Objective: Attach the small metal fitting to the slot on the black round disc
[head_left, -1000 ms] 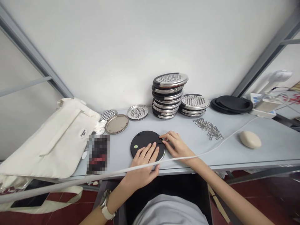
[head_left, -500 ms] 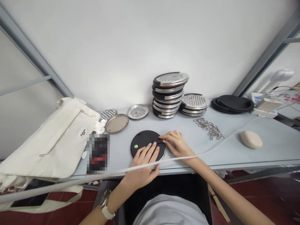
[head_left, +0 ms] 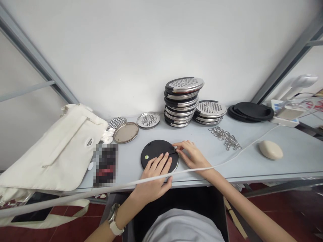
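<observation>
A round black disc (head_left: 154, 150) with a small green-and-white sticker lies on the desk near its front edge. A silvery rim shows along its lower right side. My left hand (head_left: 156, 173) rests flat on the disc, fingers stretched out. At the disc's right edge, my right hand (head_left: 189, 155) pinches a small metal clip (head_left: 175, 150) between thumb and forefinger. The clip sits by the end of a thin dark line or slot on the disc; its far end is too small to make out. A pile of similar metal clips (head_left: 225, 137) lies to the right.
Behind stand a tall stack of perforated metal grater discs (head_left: 182, 104) and a shorter stack (head_left: 210, 109). Black discs (head_left: 251, 112) lie farther right, near a beige rounded object (head_left: 271, 150). A white cable (head_left: 186, 170) crosses before my wrists. A cream bag (head_left: 58, 148) stands left.
My right fingers have drawn slightly to the right with the metal clip, which now sits at the disc's edge. My left hand and the disc have hardly moved.
</observation>
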`<act>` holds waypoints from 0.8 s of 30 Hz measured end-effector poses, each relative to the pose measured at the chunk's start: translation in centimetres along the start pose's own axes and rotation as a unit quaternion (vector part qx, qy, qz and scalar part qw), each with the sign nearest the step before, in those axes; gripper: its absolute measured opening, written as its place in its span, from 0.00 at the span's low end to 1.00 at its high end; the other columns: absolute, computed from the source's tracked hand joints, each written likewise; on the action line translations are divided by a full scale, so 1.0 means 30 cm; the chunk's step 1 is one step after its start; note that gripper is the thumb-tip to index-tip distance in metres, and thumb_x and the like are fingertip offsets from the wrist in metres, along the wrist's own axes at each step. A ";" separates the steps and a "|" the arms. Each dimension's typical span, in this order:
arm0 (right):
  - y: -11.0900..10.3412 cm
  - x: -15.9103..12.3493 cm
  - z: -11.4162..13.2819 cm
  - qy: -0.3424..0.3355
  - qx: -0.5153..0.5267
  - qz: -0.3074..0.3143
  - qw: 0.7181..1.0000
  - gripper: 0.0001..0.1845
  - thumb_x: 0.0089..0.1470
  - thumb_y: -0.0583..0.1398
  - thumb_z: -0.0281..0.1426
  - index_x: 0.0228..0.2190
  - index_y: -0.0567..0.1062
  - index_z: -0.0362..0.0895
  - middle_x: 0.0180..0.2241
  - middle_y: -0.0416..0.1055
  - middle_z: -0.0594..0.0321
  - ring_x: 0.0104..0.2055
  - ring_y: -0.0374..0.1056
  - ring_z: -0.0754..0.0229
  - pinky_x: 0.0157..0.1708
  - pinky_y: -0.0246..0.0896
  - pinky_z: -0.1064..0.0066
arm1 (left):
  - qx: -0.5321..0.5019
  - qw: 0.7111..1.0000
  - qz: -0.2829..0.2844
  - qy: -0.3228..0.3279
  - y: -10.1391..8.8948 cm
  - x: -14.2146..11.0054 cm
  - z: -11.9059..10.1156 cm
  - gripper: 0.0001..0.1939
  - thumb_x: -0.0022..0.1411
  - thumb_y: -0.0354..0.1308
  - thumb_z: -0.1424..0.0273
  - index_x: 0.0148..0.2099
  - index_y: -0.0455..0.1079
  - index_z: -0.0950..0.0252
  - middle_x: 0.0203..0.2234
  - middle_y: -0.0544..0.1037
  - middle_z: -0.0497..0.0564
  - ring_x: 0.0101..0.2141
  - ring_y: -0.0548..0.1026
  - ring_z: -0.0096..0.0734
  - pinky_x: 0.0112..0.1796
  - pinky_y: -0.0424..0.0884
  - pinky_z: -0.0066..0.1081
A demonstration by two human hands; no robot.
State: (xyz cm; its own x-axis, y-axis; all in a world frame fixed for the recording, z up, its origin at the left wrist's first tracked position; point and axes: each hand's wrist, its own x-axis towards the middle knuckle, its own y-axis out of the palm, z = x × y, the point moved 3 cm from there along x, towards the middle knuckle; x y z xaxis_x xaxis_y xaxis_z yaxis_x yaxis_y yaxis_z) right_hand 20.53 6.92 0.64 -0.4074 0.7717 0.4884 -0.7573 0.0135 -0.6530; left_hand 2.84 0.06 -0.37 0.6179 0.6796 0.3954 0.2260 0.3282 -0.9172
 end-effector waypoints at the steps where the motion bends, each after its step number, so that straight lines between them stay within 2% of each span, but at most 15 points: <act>1: -0.003 0.001 0.004 -0.001 0.005 -0.005 1.000 0.12 0.59 0.53 0.23 0.42 0.71 0.45 0.36 0.73 0.56 0.40 0.66 0.54 0.41 0.59 0.60 | 0.000 1.000 -0.001 0.000 0.000 0.000 0.000 0.28 0.65 0.48 0.66 0.65 0.53 0.69 0.63 0.54 0.58 0.60 0.58 0.44 0.56 0.58 0.42; 5: -0.014 0.003 0.015 0.001 0.006 -0.025 1.000 0.09 0.60 0.53 0.26 0.36 0.72 0.46 0.34 0.75 0.58 0.39 0.67 0.55 0.43 0.59 0.60 | 0.001 1.000 0.000 0.001 -0.003 0.001 0.000 0.28 0.65 0.48 0.66 0.65 0.53 0.69 0.63 0.55 0.58 0.60 0.57 0.43 0.56 0.57 0.41; 11: -0.012 0.000 0.010 0.022 -0.010 -0.023 0.999 0.05 0.60 0.53 0.28 0.34 0.69 0.45 0.32 0.73 0.60 0.36 0.67 0.56 0.42 0.56 0.61 | 0.000 1.000 0.010 -0.002 -0.004 0.001 0.001 0.28 0.65 0.47 0.66 0.65 0.53 0.70 0.63 0.54 0.57 0.60 0.57 0.43 0.56 0.56 0.41; 16: -0.009 -0.005 0.007 0.044 -0.002 -0.029 0.999 0.07 0.61 0.52 0.29 0.31 0.66 0.46 0.29 0.70 0.63 0.34 0.66 0.59 0.43 0.55 0.61 | 0.003 1.000 0.011 -0.002 0.000 0.002 -0.001 0.28 0.65 0.47 0.66 0.65 0.53 0.70 0.63 0.53 0.57 0.61 0.56 0.44 0.56 0.56 0.41; 19: -0.013 -0.006 0.011 0.055 0.032 -0.036 0.997 0.07 0.61 0.52 0.31 0.30 0.66 0.46 0.28 0.69 0.63 0.32 0.65 0.60 0.41 0.58 0.63 | 0.004 1.000 0.009 0.000 0.001 0.003 -0.003 0.28 0.65 0.47 0.67 0.65 0.53 0.70 0.63 0.54 0.57 0.60 0.57 0.44 0.56 0.57 0.41; 24: -0.015 -0.008 0.006 0.101 0.150 -0.037 0.983 0.08 0.61 0.53 0.35 0.31 0.67 0.46 0.28 0.71 0.63 0.30 0.66 0.61 0.33 0.61 0.68 | 0.000 1.000 -0.001 0.001 -0.003 0.004 -0.002 0.29 0.64 0.48 0.67 0.65 0.53 0.69 0.63 0.55 0.58 0.60 0.58 0.44 0.56 0.58 0.41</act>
State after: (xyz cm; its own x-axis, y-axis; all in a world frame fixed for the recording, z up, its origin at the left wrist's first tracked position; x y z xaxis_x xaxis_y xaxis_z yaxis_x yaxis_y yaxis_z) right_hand 20.87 6.61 0.94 -0.2584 0.8865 0.3838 -0.9096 -0.0895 -0.4057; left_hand 2.94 0.06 -0.26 0.6193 0.6768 0.3979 0.2277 0.3302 -0.9160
